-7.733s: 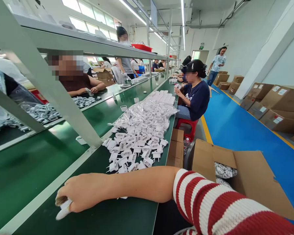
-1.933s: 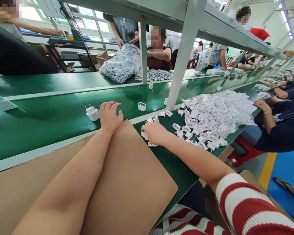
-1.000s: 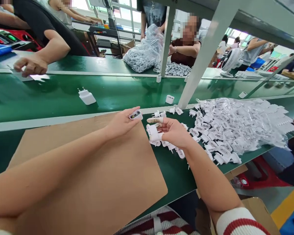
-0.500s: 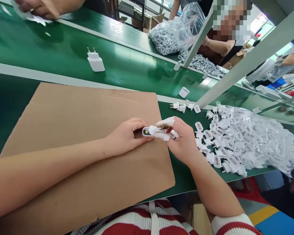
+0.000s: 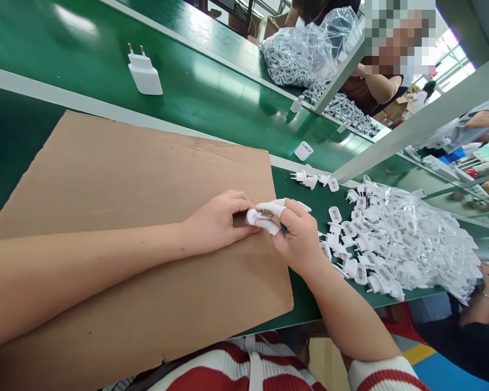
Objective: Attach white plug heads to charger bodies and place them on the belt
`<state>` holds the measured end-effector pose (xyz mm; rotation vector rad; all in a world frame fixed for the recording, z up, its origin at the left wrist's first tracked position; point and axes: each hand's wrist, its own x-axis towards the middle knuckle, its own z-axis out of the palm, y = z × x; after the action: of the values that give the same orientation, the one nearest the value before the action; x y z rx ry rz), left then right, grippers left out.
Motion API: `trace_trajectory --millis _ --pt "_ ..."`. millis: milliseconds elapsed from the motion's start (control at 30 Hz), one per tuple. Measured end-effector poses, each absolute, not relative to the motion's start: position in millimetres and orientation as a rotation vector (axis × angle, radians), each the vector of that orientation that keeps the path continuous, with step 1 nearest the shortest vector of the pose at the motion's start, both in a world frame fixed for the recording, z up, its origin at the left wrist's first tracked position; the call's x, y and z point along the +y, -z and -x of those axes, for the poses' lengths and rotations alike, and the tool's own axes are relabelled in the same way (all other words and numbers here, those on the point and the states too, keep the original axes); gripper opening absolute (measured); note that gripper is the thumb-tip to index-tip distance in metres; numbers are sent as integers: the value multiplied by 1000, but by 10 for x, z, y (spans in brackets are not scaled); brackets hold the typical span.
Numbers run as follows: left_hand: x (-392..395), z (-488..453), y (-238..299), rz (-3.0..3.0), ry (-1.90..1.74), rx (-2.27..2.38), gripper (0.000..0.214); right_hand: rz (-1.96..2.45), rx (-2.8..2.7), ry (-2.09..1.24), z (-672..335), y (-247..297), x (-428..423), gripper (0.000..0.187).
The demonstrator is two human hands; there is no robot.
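Charger shell point(image 5: 251, 217) pinched between both hands over the right edge of the cardboard sheet point(image 5: 146, 179): left hand point(image 5: 215, 222) closed on its left end, right hand point(image 5: 297, 236) (taped fingertips) gripping the right end; long axis runs left-right.

Small white part point(image 5: 251, 216) half behind fingers point(image 5: 269, 209)
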<state>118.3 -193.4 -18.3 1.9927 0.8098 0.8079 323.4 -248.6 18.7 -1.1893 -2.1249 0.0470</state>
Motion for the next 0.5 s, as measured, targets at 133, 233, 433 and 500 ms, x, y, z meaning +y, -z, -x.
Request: trace_trajectory --millis 133,233,433,500 --pt "-1943 -1180 173 -1996 -801 809 23 1182 -2086 -37 -3219 -188 -2483 17" --pt "-1952 -1181 160 -1987 -814 806 23 1192 -2131 -28 -3210 -205 -2472 14" --pt "-1955 -1174 133 -1998 -800 802 23 1292 -2231 178 -3158 -304 -2489 18" --pt "-1953 -1170 131 -1987 -791 798 22 1293 -2255 236 -3140 -341 -2501 22"
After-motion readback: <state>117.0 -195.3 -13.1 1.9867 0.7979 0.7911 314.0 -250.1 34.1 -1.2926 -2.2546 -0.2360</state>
